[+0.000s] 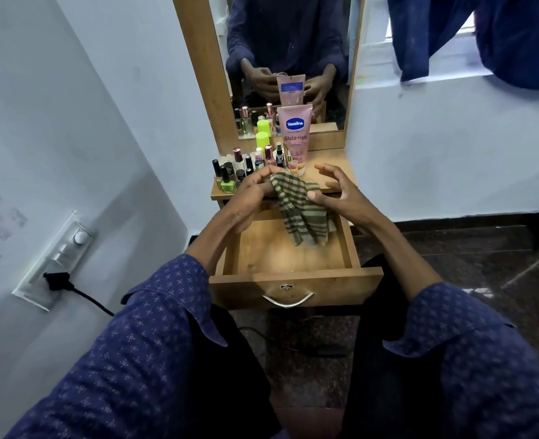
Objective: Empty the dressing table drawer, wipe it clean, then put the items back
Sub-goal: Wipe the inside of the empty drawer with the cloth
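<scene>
Hidden or unclear: the labels on the small bottles (246,167) are too small to read; the back part of the drawer (280,255) lies under the hands and the cloth, so its far corners cannot be made out.
Cut off: both sleeves run out of the bottom edge, and the mirror (288,58) is cut by the top edge.
Mirror: it shows only a dark, dim reflection of a torso and two hands; details there are hard to tell.
Left hand (250,196): fingers curled, gripping the upper edge of the cloth, above the back of the open drawer.
Right hand (336,193): thumb presses the cloth at its right side while the other fingers are spread and bent above it, touching nothing that can be seen.
Cloth (299,210): green and tan stripes, held up between the two hands, its lower end hanging into the drawer near the back right.
Drawer: pulled out, wooden, bare boards showing inside; a curved metal handle (288,299) and a keyhole sit on its front.
Table top (337,175): the small bottles crowd its left side, with a tall pink tube (294,134) and a bright green bottle (262,139) standing behind them, just beyond the hands.
Left wall: a switch panel (62,258) with a black plug (56,280) and cable.
Upper right: dark blue cloth hanging (483,36) by a window.
Floor (451,248): dark, speckled.
</scene>
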Demonstrator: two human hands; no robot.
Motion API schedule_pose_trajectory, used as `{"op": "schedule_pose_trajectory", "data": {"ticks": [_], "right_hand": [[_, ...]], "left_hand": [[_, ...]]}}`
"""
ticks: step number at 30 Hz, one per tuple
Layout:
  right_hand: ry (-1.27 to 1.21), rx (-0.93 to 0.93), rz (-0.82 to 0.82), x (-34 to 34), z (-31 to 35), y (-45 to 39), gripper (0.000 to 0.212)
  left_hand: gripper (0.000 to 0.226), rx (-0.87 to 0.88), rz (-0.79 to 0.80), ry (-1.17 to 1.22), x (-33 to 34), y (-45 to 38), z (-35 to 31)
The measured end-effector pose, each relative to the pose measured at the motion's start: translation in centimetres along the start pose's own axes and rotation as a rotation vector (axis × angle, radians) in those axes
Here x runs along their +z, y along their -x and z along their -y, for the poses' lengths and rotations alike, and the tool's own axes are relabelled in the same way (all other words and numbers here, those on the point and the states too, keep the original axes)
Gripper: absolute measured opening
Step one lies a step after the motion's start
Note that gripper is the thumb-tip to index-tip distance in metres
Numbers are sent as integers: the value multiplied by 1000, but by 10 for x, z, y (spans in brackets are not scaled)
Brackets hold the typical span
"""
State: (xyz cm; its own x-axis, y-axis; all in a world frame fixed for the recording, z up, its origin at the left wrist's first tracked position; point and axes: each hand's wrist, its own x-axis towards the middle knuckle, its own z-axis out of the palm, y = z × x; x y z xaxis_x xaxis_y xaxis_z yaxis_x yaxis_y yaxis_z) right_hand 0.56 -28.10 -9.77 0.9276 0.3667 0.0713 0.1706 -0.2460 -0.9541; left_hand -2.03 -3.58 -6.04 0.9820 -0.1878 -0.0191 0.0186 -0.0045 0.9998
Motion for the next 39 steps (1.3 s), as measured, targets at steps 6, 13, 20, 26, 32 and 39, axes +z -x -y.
{"op": "schedule_pose_trajectory", "data": {"ticks": [6,13,20,26,32,39], "right_hand": [[-212,82,134,-20,-3,6,23],[-275,75,-102,-31,6,2,21],[-227,185,-454,-58,-9,-26,34],[-246,174,-580,-78,-7,-75,31],[17,222,-491,-69,-20,-121,33],[459,119,-377,-58,-31,-132,40]], "left_hand": [[26,-79,-46,131,18,-6,-2],[32,-221,-72,-60,45,-12,10],[39,-211,-118,112,71,-27,6],[42,-6,-203,32,86,-53,-4],[37,174,-281,-329,82,-60,-7],[37,208,-186,-540,66,-64,16]]}}
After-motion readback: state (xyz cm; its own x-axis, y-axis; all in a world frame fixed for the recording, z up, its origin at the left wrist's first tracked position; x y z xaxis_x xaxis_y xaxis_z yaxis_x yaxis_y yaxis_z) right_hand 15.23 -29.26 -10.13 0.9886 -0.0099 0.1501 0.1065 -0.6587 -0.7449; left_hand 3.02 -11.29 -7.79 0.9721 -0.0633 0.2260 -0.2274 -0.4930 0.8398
